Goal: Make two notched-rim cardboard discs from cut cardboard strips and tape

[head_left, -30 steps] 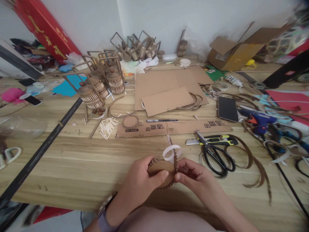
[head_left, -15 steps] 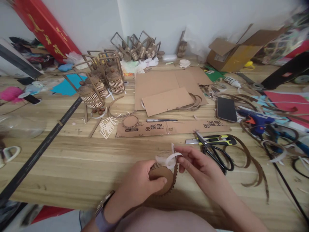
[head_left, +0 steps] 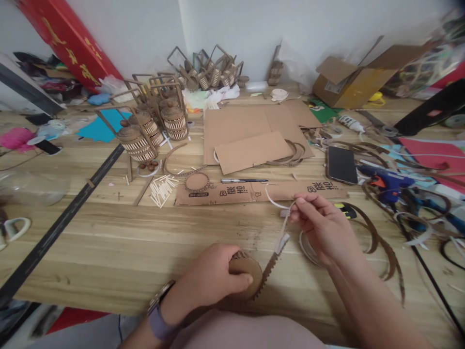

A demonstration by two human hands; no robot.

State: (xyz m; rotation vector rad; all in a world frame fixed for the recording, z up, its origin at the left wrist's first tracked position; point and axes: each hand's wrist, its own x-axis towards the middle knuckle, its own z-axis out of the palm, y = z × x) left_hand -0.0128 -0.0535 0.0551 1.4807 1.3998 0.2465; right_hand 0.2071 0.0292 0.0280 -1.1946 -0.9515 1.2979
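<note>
My left hand [head_left: 221,274] is closed on a round cardboard disc [head_left: 251,268], thumb lying across its top face. A brown corrugated cardboard strip [head_left: 269,271] with a toothed edge runs along the disc's right side and sticks up away from it. White tape shows at the strip's free end. My right hand [head_left: 321,223] pinches a thin white paper strip [head_left: 286,224] between thumb and fingers. This strip stretches from the tape end up to my fingertips, and its loose tail curls left over the printed cardboard. My right hand mostly hides the utility knife [head_left: 345,210] and scissors.
Printed cardboard [head_left: 250,191] lies ahead with a pen [head_left: 243,181] behind it. To the left are small sticks [head_left: 163,190] and lidded baskets [head_left: 174,122] with tall handles. A phone [head_left: 341,165], glue gun [head_left: 387,182] and curled brown strips [head_left: 390,257] lie right.
My right hand has moved up and right, drawing the white paper strip away from the disc. The toothed strip's end now leans outward to the right. My left hand keeps its hold.
</note>
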